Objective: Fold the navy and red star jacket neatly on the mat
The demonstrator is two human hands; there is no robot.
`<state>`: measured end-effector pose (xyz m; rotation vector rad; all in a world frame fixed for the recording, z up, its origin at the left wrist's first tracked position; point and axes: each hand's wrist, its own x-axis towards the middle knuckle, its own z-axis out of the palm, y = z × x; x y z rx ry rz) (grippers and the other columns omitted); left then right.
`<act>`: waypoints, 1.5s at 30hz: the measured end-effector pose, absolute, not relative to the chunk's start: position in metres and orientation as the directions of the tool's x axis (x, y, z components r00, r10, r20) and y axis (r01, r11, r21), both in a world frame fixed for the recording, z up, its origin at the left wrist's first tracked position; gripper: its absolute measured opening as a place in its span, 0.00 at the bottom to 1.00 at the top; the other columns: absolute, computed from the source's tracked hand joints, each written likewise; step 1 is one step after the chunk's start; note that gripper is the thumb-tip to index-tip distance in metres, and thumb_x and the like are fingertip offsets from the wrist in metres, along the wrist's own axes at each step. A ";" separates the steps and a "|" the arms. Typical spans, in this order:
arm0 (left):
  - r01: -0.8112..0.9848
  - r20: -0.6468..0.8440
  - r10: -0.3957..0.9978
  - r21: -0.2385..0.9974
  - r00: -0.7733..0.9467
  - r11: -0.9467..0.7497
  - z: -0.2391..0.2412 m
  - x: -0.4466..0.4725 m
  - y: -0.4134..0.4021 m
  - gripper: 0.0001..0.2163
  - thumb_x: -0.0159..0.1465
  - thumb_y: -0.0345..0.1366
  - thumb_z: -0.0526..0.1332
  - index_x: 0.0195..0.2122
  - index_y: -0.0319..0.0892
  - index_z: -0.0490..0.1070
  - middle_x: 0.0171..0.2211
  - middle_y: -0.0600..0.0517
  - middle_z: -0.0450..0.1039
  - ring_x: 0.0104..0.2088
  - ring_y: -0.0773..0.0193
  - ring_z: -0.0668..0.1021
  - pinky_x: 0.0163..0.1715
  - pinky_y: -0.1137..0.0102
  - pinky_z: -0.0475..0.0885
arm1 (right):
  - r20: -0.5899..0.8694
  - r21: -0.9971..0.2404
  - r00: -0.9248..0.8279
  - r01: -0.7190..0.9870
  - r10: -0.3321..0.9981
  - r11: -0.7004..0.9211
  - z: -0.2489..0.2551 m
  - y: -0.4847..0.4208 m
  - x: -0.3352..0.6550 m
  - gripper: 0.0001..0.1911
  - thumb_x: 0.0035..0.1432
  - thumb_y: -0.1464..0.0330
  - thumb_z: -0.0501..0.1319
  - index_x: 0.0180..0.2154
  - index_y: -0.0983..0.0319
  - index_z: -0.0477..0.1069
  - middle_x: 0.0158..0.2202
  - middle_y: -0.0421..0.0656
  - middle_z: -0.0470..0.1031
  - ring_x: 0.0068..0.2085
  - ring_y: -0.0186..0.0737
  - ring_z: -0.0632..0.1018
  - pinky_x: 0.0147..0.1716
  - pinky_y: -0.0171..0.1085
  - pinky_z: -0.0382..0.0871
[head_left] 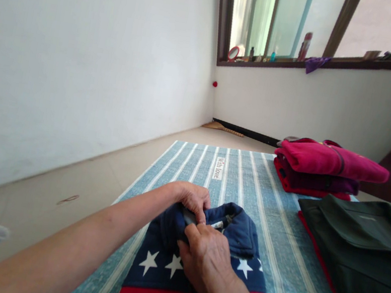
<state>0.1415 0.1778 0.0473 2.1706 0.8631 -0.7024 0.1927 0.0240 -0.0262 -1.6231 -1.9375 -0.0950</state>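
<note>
A navy jacket [240,237] with white stars and a red lower part lies flat on a blue striped mat [280,222] in front of me. My left hand [192,199] pinches the collar on its left side, fingers closed on the fabric. My right hand [204,254] rests on the jacket's chest just below the collar, with thumb and fingers gripping the collar edge near the zipper. Both hands meet at the collar.
A stack of folded red, pink and purple garments [323,169] sits at the mat's far right. A folded dark green garment [363,247] lies nearer on the right. A white wall runs along the left, bare floor [107,176] beside the mat. A windowsill [308,63] holds small bottles.
</note>
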 end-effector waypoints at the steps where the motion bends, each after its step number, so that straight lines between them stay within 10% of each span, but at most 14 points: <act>1: 0.746 -0.677 0.377 0.402 0.633 -0.531 0.047 0.141 0.177 0.09 0.40 0.38 0.67 0.17 0.42 0.69 0.13 0.60 0.59 0.19 0.69 0.62 0.19 0.73 0.57 | 0.483 -0.318 -0.072 0.914 0.873 0.252 -0.026 0.024 0.193 0.02 0.55 0.69 0.60 0.30 0.59 0.69 0.28 0.42 0.75 0.30 0.42 0.76 0.28 0.37 0.65; 45: 0.719 -0.590 0.414 0.600 0.693 -0.350 -0.004 0.144 0.194 0.13 0.38 0.32 0.66 0.28 0.40 0.77 0.22 0.57 0.74 0.26 0.64 0.74 0.26 0.73 0.68 | 0.504 -0.269 -0.140 0.912 0.852 0.309 -0.024 0.022 0.187 0.03 0.56 0.68 0.60 0.29 0.60 0.69 0.27 0.42 0.74 0.27 0.43 0.74 0.24 0.39 0.62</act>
